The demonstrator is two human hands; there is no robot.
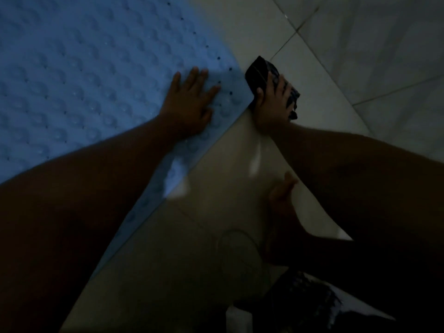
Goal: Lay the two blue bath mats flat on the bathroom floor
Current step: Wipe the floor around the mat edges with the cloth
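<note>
Although only one blue bath mat (72,68) is in view, it lies spread on the floor (149,272) at left, studded face up. Left hand (189,102) rests on it near the corner, fingers straight and released, pressing down. Right hand (271,104), just beside that corner, lies over a dark object (258,70); whether its fingers clasp it cannot be told. Judgement: mat soft, limp, rubbery, probably clingy on tile; best taken by corners or edge.

Frame crops mat (72,68) (top, left); dark object (260,70) unclear.
</note>
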